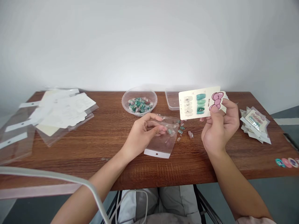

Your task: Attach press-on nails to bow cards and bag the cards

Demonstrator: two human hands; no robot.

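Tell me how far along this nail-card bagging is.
Done: a small stack of bagged cards lies at the right edge. In hand: the right hand holds a filled card, and the left hand pinches a clear bag. Left: a pile of empty bags and cards at the left, and loose nails in the bowl and beside the bag.

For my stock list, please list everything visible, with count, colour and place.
nail card: 1, cream, pink bow, in right hand
clear bag: 1, transparent, table centre
loose nails: several, green and pale, beside bag
bowl of nails: 1, clear, back centre
plastic box: 1, clear, behind card
packed cards: stack, cream, right
empty bags: pile, clear and white, left
round discs: few, pink, teal, right edge
table: 1, brown wood
left hand: pinches clear bag
right hand: holds nail card
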